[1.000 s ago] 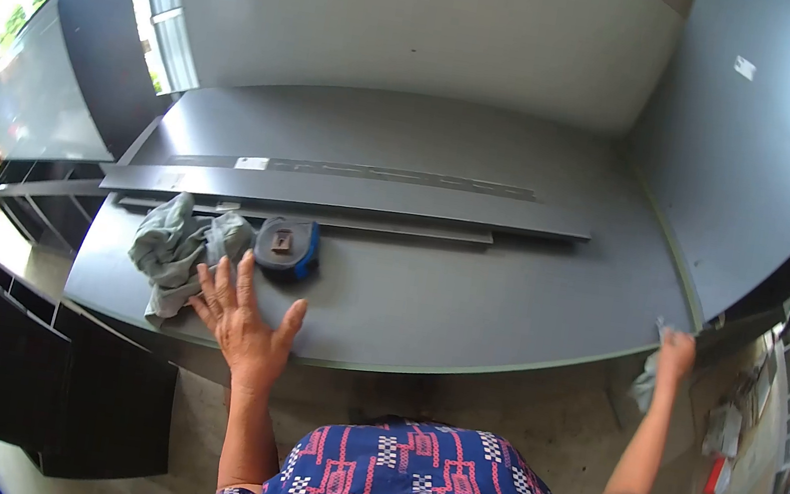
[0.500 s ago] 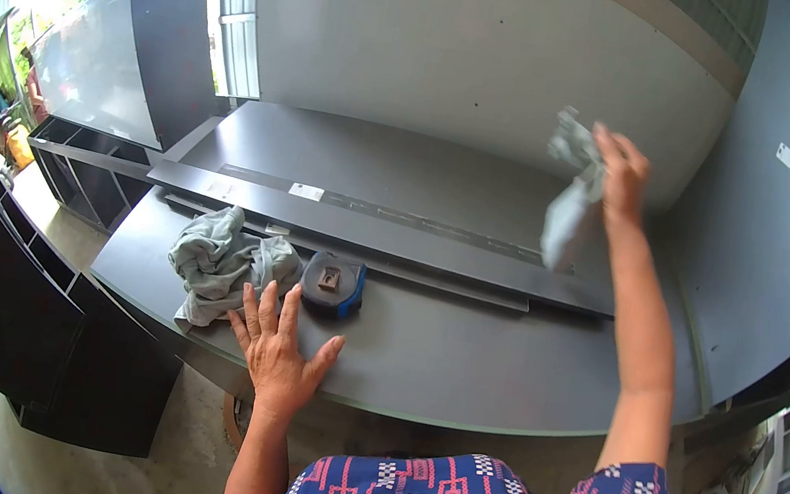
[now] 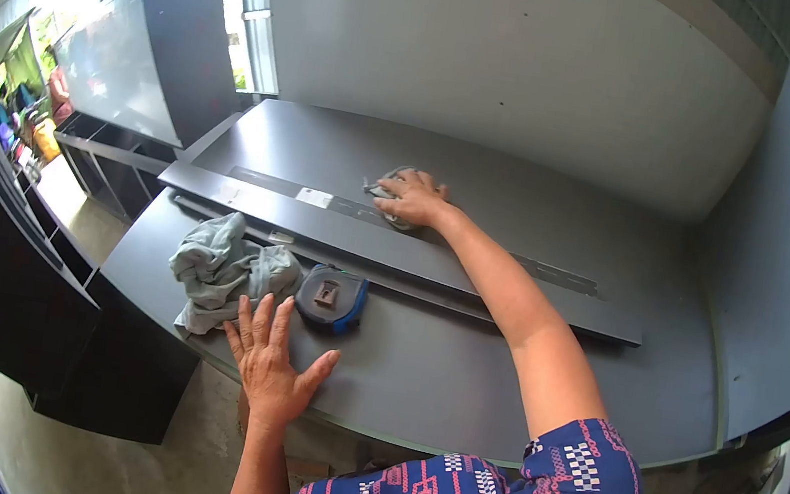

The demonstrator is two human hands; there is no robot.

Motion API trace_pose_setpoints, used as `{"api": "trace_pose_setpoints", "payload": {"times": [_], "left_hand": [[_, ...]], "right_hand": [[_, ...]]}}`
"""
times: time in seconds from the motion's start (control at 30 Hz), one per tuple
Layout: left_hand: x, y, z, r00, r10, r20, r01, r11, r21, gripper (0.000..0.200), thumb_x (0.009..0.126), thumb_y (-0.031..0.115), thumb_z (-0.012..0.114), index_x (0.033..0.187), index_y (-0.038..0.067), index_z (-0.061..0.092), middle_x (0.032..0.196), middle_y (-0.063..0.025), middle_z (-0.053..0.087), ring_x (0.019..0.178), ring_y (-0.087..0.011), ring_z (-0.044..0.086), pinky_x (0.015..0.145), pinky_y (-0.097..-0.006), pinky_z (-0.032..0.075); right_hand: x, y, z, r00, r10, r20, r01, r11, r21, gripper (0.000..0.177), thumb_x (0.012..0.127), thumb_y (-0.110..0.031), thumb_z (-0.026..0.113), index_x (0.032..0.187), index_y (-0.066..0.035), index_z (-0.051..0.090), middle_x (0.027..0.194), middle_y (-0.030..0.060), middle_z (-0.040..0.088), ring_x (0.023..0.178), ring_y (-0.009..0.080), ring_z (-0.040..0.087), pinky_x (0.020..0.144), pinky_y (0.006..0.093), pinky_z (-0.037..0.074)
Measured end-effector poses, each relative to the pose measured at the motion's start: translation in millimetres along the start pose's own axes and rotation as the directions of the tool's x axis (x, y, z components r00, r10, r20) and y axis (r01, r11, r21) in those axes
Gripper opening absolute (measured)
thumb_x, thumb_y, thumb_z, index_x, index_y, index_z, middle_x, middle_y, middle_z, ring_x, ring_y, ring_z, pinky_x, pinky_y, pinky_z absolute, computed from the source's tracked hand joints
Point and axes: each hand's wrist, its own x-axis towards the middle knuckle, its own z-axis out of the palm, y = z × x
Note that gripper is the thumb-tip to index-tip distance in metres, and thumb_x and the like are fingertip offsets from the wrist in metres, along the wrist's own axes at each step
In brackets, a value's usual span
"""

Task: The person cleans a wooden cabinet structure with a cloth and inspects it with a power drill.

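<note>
My right hand (image 3: pixel 414 199) presses a bunched grey-green rag (image 3: pixel 375 187) against the dark grey panel (image 3: pixel 516 178), just beyond a long strip. Most of the rag is hidden under the palm and fingers. My left hand (image 3: pixel 273 361) lies near the front edge of the panel with its fingers spread, holding nothing. Beside its fingertips is a crumpled grey-green cloth (image 3: pixel 220 268). To the right of that cloth sits a black and blue tape measure (image 3: pixel 331 299).
Long dark strips (image 3: pixel 395 247) lie across the panel, one bearing a white label (image 3: pixel 314 197). A tall board (image 3: pixel 512 61) stands behind, and a grey side panel (image 3: pixel 787 262) rises at the right. Dark cabinet parts (image 3: pixel 107 358) stand at the left.
My right hand has come down from the raised position at the right, moving left with the rag onto the panel. The left hand stays spread in nearly the same place.
</note>
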Motion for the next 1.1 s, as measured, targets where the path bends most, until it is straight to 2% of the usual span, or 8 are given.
{"api": "trace_pose_setpoints", "payload": {"times": [0.17,0.3,0.4,0.5,0.7,0.9,1.03,1.1], "left_hand": [[-2,-4,6,0.999,0.049,0.003,-0.049,0.998,0.033,0.079,0.072,0.052,0.068,0.134,0.008,0.046,0.141,-0.0130,0.040,0.139,-0.0337,0.022,0.112,-0.0521,0.008],[-4,-13,17,0.999,0.052,-0.009,-0.052,0.998,0.038,0.077,0.074,0.051,0.067,0.134,0.009,0.045,0.142,-0.0124,0.039,0.139,-0.0341,0.020,0.112,-0.0529,0.008],[-4,-18,23,0.999,0.050,-0.007,-0.050,0.997,0.052,0.077,0.075,0.052,0.066,0.135,0.009,0.045,0.143,-0.0116,0.038,0.140,-0.0330,0.020,0.112,-0.0526,0.007],[-3,-18,23,0.999,0.039,0.007,-0.039,0.997,0.070,0.077,0.076,0.054,0.064,0.136,0.011,0.044,0.143,-0.0113,0.037,0.140,-0.0324,0.019,0.112,-0.0529,0.006],[-5,-25,28,0.997,0.076,-0.006,-0.075,0.994,0.075,0.075,0.078,0.052,0.063,0.138,0.013,0.041,0.144,-0.0109,0.036,0.141,-0.0322,0.018,0.111,-0.0553,0.006],[-4,-34,32,0.995,0.100,-0.024,-0.098,0.993,0.059,0.072,0.079,0.047,0.063,0.139,0.014,0.042,0.144,-0.0103,0.037,0.141,-0.0320,0.018,0.111,-0.0554,0.006],[-5,-34,31,0.991,0.128,-0.038,-0.125,0.990,0.071,0.070,0.080,0.047,0.063,0.138,0.015,0.042,0.144,-0.0106,0.037,0.141,-0.0318,0.019,0.111,-0.0554,0.007],[-5,-36,32,0.990,0.134,-0.045,-0.131,0.988,0.078,0.070,0.080,0.047,0.062,0.138,0.015,0.042,0.144,-0.0104,0.037,0.140,-0.0325,0.019,0.111,-0.0555,0.007]], "right_hand": [[2,33,-4,0.983,-0.047,0.177,0.045,0.999,0.018,0.058,0.085,-0.054,0.045,0.137,-0.031,0.043,0.151,0.0092,0.025,0.139,0.0332,0.022,0.106,0.0642,0.016],[-14,99,-8,0.992,0.118,-0.046,-0.121,0.989,-0.086,0.048,0.083,-0.041,0.046,0.130,-0.032,0.051,0.140,0.0071,0.042,0.130,0.0306,0.040,0.102,0.0644,0.026],[-52,158,-31,0.946,0.320,-0.046,-0.323,0.936,-0.141,0.051,0.086,-0.043,0.045,0.135,-0.031,0.045,0.143,0.0085,0.039,0.133,0.0300,0.035,0.105,0.0618,0.023],[-114,217,-61,0.827,0.558,-0.066,-0.561,0.817,-0.135,0.053,0.089,-0.049,0.041,0.139,-0.031,0.039,0.149,0.0078,0.030,0.137,0.0304,0.029,0.106,0.0605,0.021],[-261,301,-78,0.495,0.824,-0.275,-0.864,0.501,-0.055,0.053,0.090,-0.048,0.040,0.140,-0.028,0.039,0.146,0.0115,0.034,0.134,0.0332,0.033,0.106,0.0586,0.023],[-409,300,-78,0.329,0.879,-0.345,-0.941,0.334,-0.047,0.053,0.091,-0.045,0.041,0.137,-0.018,0.042,0.139,0.0173,0.041,0.128,0.0371,0.040,0.104,0.0479,0.032],[-500,266,-68,0.293,0.856,-0.426,-0.950,0.312,-0.026,0.050,0.091,-0.040,0.042,0.133,-0.013,0.047,0.131,0.0225,0.046,0.121,0.0403,0.044,0.101,0.0480,0.035],[-535,241,-58,0.206,0.869,-0.449,-0.977,0.210,-0.040,0.044,0.089,-0.038,0.047,0.126,-0.014,0.053,0.129,0.0186,0.049,0.118,0.0363,0.047,0.098,0.0472,0.038]]}}
